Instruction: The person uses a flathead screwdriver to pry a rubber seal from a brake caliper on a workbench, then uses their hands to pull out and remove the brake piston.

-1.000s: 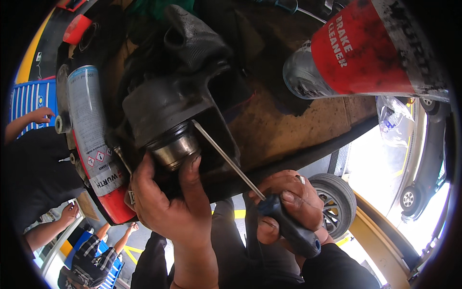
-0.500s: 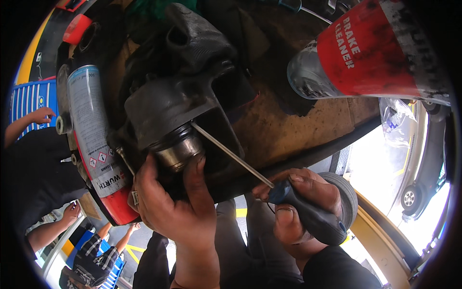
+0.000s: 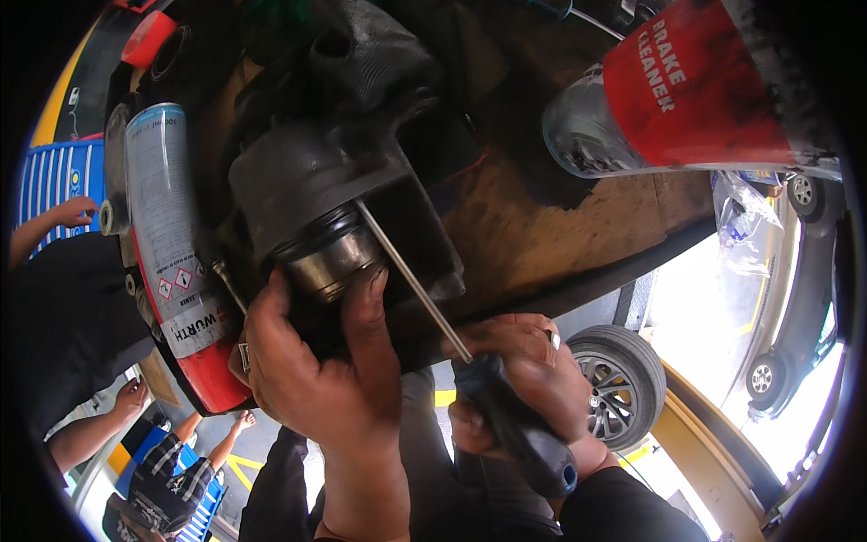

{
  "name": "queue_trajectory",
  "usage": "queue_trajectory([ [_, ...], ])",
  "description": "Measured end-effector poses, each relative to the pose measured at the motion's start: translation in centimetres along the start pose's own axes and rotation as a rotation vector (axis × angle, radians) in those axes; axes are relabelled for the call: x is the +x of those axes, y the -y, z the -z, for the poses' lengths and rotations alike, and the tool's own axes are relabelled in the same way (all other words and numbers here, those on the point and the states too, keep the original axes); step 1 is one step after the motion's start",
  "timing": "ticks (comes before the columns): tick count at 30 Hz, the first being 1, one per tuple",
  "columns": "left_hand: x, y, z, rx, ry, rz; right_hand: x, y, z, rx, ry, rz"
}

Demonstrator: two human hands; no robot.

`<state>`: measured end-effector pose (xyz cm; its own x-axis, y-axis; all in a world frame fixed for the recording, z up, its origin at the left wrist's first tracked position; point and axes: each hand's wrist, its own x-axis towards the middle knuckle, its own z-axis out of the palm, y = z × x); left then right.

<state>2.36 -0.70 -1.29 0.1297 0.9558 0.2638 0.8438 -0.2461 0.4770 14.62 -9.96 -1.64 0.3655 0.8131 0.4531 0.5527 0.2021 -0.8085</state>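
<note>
A dark, grimy brake caliper [image 3: 307, 176] lies on the bench, with a shiny metal piston [image 3: 336, 264] sticking out of it toward me. Black rubber rings the piston where it enters the housing. My left hand [image 3: 330, 388] grips the piston between thumb and fingers. A screwdriver [image 3: 415, 285] with a dark handle is in my right hand [image 3: 533, 379], fingers wrapped round the handle. Its tip meets the rubber at the piston's right side; the exact contact point is too small to make out.
A grey-and-red spray can [image 3: 167, 244] stands left of the caliper. A red-labelled clear bottle [image 3: 695, 90] looms at upper right over the brown bench top [image 3: 524, 244]. Beyond the bench are a wheel [image 3: 623, 384], a dark car [image 3: 795, 307] and other people at left.
My right hand has swung left and turned, so the screwdriver stands steeper with its handle lower. Its tip stays by the piston's edge. My left hand keeps its grip.
</note>
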Motion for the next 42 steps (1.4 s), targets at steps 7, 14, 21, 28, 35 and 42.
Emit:
queue_trajectory([
  [7, -0.3, 0.2, -0.8, -0.102, -0.061, -0.03, 1.5, -1.7, 1.4, 0.088, 0.068, 0.167],
  [14, 0.1, 0.0, -0.9, -0.127, -0.055, -0.102, 0.6, -4.2, 3.4, 0.118, 0.097, 0.296],
  [21, 0.3, -0.1, -0.6, -0.065, -0.06, -0.111, 0.6, -0.8, 2.5, -0.019, 0.084, -0.03],
  [28, 0.5, -0.6, -0.2, -0.044, -0.04, -0.076, 2.0, -1.7, 3.4, 0.038, 0.161, 0.151],
  [35, 0.5, -0.2, -0.3, 0.001, -0.034, -0.074, 0.7, -1.4, 3.6, 0.027, 0.147, 0.022],
  [42, 0.2, -0.2, -0.2, 0.026, -0.027, -0.053, 1.9, -1.5, 3.9, 0.087, 0.194, 0.007],
])
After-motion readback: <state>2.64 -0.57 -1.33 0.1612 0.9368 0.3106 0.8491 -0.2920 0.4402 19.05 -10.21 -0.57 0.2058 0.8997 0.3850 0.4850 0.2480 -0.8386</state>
